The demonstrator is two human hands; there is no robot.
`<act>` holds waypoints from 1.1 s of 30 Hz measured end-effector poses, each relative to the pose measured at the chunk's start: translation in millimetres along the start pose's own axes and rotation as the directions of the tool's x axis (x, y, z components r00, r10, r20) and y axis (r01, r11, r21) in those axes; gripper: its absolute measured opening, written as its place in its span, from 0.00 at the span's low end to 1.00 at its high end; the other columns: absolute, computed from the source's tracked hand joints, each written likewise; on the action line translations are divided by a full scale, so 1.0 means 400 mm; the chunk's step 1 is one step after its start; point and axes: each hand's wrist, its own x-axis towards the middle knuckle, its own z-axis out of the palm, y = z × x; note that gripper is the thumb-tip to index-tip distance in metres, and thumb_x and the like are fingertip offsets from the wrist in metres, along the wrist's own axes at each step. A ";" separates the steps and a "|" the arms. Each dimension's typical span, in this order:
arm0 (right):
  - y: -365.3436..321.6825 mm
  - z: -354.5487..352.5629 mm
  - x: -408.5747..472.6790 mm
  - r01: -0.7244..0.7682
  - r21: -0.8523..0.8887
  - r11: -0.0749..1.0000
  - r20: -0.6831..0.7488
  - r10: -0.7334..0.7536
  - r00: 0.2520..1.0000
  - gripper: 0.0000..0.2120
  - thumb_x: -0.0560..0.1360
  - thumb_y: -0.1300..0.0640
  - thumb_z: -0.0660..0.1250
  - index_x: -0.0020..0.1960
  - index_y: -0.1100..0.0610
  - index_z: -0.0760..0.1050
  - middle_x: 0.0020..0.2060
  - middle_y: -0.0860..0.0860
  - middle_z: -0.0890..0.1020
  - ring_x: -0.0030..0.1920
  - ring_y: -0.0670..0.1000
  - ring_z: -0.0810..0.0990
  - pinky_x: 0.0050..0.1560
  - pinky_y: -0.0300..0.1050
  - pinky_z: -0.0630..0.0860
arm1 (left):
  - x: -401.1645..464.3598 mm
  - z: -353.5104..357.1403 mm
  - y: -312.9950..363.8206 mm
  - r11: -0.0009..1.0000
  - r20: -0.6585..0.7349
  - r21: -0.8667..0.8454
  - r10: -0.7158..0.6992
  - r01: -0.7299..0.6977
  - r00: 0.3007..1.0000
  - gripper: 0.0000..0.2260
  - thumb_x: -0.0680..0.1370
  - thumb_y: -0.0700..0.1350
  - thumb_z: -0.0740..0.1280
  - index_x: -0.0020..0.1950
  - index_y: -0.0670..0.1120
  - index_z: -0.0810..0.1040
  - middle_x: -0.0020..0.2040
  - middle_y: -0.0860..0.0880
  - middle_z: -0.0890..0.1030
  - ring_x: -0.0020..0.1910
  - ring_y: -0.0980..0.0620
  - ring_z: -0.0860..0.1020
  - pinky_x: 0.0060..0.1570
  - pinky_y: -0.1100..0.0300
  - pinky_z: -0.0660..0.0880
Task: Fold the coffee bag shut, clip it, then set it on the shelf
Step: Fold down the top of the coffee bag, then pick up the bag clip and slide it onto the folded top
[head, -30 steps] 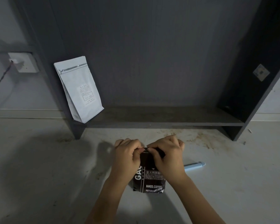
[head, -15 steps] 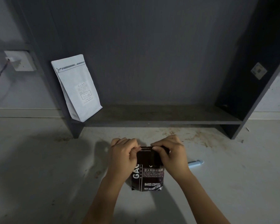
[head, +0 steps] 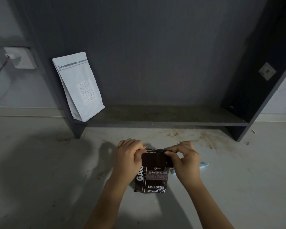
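A dark coffee bag (head: pixel 151 176) stands upright on the pale, stained floor (head: pixel 238 187) at about 6 o'clock in the view. The left hand (head: pixel 130 156) pinches the bag's top left corner and the right hand (head: pixel 182 160) pinches the top right, both closed on its upper edge, which looks folded over, though the dim light makes the crease hard to read. A light blue clip (head: pixel 203 165) lies on the floor at 3 o'clock from the bag, just beyond the right hand and partly hidden by it. At 12 o'clock runs a dark shelf (head: pixel 163 116), with a white pouch (head: pixel 78 87) leaning at its left end.
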 end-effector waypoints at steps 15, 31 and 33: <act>0.051 0.007 -0.031 -0.116 -0.041 0.992 0.250 0.123 0.960 0.07 0.73 0.57 0.67 0.43 0.45 0.75 0.40 0.40 0.78 0.47 0.47 0.75 0.45 0.35 0.69 | -0.007 -0.005 -0.003 0.852 0.098 -0.436 -0.276 0.290 0.956 0.06 0.70 0.46 0.69 0.34 0.49 0.75 0.30 0.58 0.79 0.33 0.61 0.75 0.36 0.73 0.70; 0.224 -0.034 0.003 -0.173 -0.490 0.855 0.154 0.281 0.947 0.16 0.72 0.62 0.67 0.59 0.60 0.74 0.57 0.59 0.80 0.57 0.59 0.77 0.61 0.56 0.71 | -0.024 0.091 -0.023 0.695 0.276 -0.494 -0.445 0.523 0.852 0.09 0.65 0.41 0.75 0.36 0.47 0.75 0.29 0.55 0.81 0.31 0.60 0.78 0.33 0.66 0.75; 0.269 -0.038 -0.008 -0.230 -0.627 0.744 0.167 0.416 0.894 0.23 0.70 0.66 0.67 0.65 0.60 0.69 0.64 0.60 0.75 0.64 0.60 0.72 0.68 0.57 0.62 | -0.019 0.094 -0.038 0.684 0.296 -0.502 -0.439 0.529 0.848 0.07 0.64 0.44 0.72 0.36 0.46 0.75 0.29 0.59 0.81 0.32 0.59 0.79 0.33 0.66 0.76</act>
